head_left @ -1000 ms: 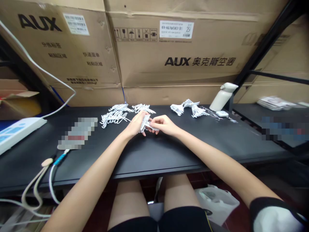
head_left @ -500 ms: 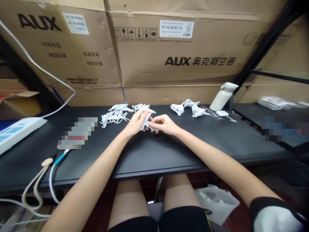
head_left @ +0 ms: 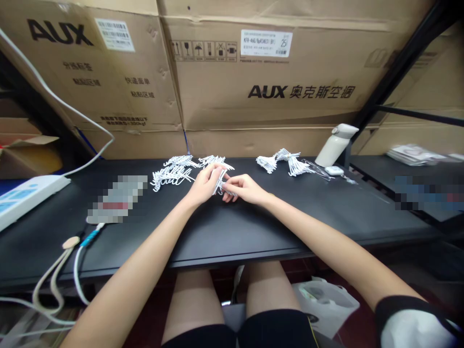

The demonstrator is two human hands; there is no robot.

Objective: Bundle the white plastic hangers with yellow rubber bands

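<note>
Between my two hands, over the middle of the black table (head_left: 224, 232), is a small bundle of thin white hooks (head_left: 219, 181). My left hand (head_left: 206, 183) is closed around the bundle from the left. On the other side, the fingers of my right hand (head_left: 239, 187) pinch the bundle's lower right part; the fingers partly cover it. Just behind my left hand lie loose piles of similar white hooks (head_left: 172, 177). Further right are gathered bunches of white hooks (head_left: 297, 165), narrow at the middle and fanned at the ends.
A cream bottle (head_left: 334, 147) stands at the back right, beside a small white case (head_left: 334, 170) and clear plastic. To the left are a blurred-out flat device (head_left: 118, 199) with a cable and a white power strip (head_left: 32, 195). Large cardboard boxes (head_left: 217, 106) wall the back.
My right hand's fingers have curled further in around the lower part of the hooks, covering more of their ends. My left hand stays nearly in place.
</note>
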